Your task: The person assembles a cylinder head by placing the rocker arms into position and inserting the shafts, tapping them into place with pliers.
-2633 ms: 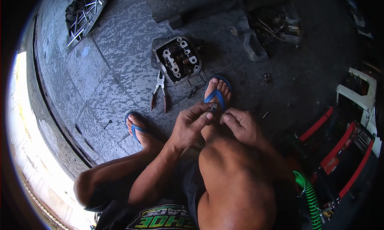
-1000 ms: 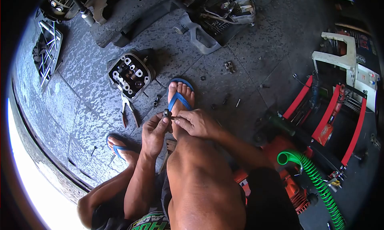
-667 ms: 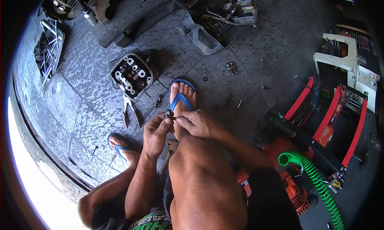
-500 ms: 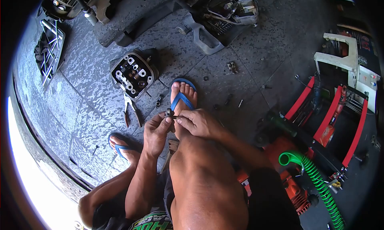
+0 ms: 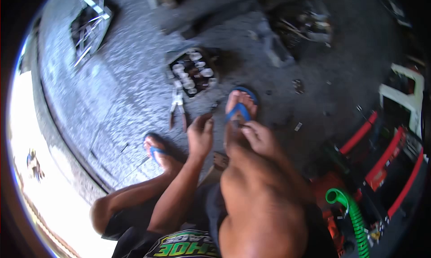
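My left hand [image 5: 200,136] is closed, its thumb and fingers drawn together near the pliers; what they hold, if anything, is blurred and dark. Over the foot in the blue flip-flop [image 5: 242,110], my right hand [image 5: 261,140] pinches a small dark metal part [image 5: 236,123] at its fingertips. A gap separates the two hands. Beyond my left hand, pliers [image 5: 178,106] with spread handles lie against an engine cylinder head [image 5: 192,74], whose open top shows pale metal bosses.
Dark plastic body panels [image 5: 278,51] lie at the far side, one with loose parts in it. A metal frame piece [image 5: 92,31] is at the far left. To the right stand a red and black rack [image 5: 386,159] and a green coiled hose [image 5: 354,217]. Small parts [image 5: 298,86] dot the floor.
My hands have come apart; before, they met at a small dark round part. The view has swung, so the floor and everything on it appear shifted right, with motion blur.
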A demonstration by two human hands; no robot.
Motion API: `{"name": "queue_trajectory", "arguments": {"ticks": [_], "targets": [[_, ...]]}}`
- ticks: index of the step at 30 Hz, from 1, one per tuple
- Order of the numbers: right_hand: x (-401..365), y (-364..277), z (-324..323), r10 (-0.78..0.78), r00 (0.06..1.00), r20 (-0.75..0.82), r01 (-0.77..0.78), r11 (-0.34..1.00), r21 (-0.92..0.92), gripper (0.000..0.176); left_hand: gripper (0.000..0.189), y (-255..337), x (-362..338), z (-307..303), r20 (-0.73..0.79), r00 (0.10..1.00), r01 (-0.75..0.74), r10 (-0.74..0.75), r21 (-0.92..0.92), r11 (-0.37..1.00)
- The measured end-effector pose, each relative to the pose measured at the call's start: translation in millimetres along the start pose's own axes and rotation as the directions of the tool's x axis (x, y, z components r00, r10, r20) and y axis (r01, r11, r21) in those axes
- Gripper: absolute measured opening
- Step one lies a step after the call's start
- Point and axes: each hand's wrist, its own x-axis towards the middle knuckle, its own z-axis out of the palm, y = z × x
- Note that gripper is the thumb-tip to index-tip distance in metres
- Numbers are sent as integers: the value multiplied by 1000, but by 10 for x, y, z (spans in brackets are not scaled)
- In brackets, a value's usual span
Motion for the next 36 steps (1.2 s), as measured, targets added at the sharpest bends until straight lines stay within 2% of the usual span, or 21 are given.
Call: {"name": "queue_trajectory", "arguments": {"ticks": [1,2,3,6,8,12,14,17,21,23,24,25,26,27,29,31,33,35,36], "targets": [[-13,54,-15,-26,1000,-12,25,999,-19,27,27,-38,25,-13,-103,989,-83,103,177,981],[-21,88,-28,-44,998,-35,42,998,-45,27,27,-91,63,-16,-155,979,-90,134,262,961],[-19,122,-25,-52,998,-17,52,998,-33,27,26,-144,114,-17,-161,958,-164,238,375,912],[-48,83,-46,15,1000,-24,-16,1000,-9,28,31,-95,158,38,-157,969,-108,190,425,899],[-46,81,-29,10,1000,-24,-10,1000,17,29,29,-131,189,86,-149,904,-282,401,497,821],[-16,5,-9,27,1000,-13,-26,999,33,31,25,-85,210,148,-108,922,-255,372,555,792],[-1,-68,-3,38,999,-12,-38,999,38,32,20,-71,248,165,-29,908,-320,417,594,738],[9,-131,-12,65,998,1,-65,996,54,33,19,-95,318,217,-91,915,-255,394,626,737],[7,-103,-20,115,993,17,-117,984,137,32,16,-59,347,184,-72,911,-275,406,629,727],[4,-202,-63,108,994,36,-111,986,122,31,16,35,263,162,-73,942,-270,328,412,870],[-7,-283,-97,102,993,55,-108,988,111,30,16,111,171,170,-85,941,-268,328,405,874],[-31,-380,-130,97,993,65,-103,990,98,30,17,319,20,161,-92,959,-224,266,325,919],[-34,-507,-170,41,997,68,-43,999,29,29,19,544,-111,135,-99,972,-184,212,240,953],[-27,-652,-205,-23,997,78,26,999,-41,28,19,757,-237,87,-125,967,-191,223,227,955],[-24,-953,-289,-91,990,110,103,988,-113,26,22,1149,-474,-46,-132,979,-150,152,25,988],[-63,-1312,-357,-162,976,143,188,964,-186,25,23,1398,-621,-225,-147,970,-198,193,-23,980],[-131,-1714,-381,-303,938,169,340,900,-273,24,24,1546,-778,-433,-172,958,-244,230,-68,967],[-204,-2097,-413,-363,907,215,416,852,-318,23,26,1625,-928,-661,-152,894,-435,423,-63,898],[-245,-2299,-429,-367,891,268,446,820,-359,23,29,1638,-1001,-775,-140,874,-482,466,-117,868]]}}
